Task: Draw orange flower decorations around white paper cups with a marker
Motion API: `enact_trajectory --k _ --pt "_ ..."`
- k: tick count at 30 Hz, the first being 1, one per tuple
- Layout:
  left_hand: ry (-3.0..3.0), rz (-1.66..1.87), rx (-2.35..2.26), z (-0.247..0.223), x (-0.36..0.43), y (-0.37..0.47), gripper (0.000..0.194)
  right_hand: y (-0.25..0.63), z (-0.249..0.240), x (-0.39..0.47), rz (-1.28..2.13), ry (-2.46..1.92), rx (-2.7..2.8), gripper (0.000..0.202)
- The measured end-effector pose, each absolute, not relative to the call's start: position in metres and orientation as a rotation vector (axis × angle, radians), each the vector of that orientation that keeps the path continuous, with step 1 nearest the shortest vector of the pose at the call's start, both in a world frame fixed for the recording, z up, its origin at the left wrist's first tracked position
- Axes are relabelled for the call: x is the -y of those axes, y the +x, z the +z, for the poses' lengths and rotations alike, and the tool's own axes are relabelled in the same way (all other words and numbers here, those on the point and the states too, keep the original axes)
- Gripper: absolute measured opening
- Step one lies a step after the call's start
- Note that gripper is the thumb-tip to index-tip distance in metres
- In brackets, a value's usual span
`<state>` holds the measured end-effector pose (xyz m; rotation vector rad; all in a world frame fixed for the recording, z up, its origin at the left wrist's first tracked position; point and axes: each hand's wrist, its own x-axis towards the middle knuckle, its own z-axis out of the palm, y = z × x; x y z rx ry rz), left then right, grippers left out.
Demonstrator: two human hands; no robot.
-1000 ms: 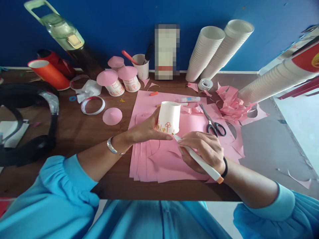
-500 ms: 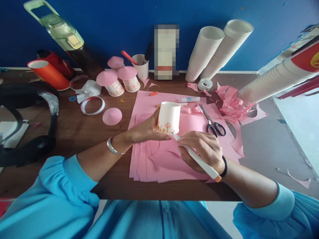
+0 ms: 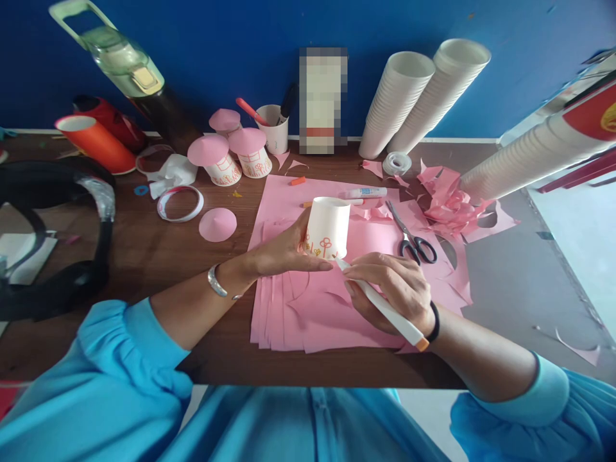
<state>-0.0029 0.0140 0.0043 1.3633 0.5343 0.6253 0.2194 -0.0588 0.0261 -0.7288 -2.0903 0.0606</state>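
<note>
My left hand (image 3: pixel 293 247) grips a white paper cup (image 3: pixel 329 221) turned bottom up, with fingers behind it and the thumb beneath its lower edge. Orange and yellow flowers and grass are drawn along the cup's lower part. In my right hand (image 3: pixel 397 289) is a white marker (image 3: pixel 385 313) with an orange end, its tip at the cup's lower right edge. Under both hands lie stacked pink paper sheets (image 3: pixel 283 314). Black-handled scissors (image 3: pixel 409 237) rest on the paper to the right. A glue stick (image 3: pixel 366 192) lies behind the cup.
Several decorated cups with pink cone tops (image 3: pixel 248 142) stand at the back left, near a loose pink cone (image 3: pixel 218 224). Tall white cup stacks (image 3: pixel 397 102) lean against the blue wall. Crumpled pink scraps (image 3: pixel 445 199) lie right; a black headset (image 3: pixel 103 250) lies left.
Both hands keep their hold on the cup and marker. The marker tip has barely shifted at the cup's lower edge, and the whole view has drifted very slightly.
</note>
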Motion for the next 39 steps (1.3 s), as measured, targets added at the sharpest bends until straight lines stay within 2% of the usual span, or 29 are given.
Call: enact_trajectory --k 39 --pt "1.35 0.645 -0.519 0.0006 -0.0143 -0.0021 0.09 0.2183 0.0262 0.0589 0.058 -0.729 2.097 0.02"
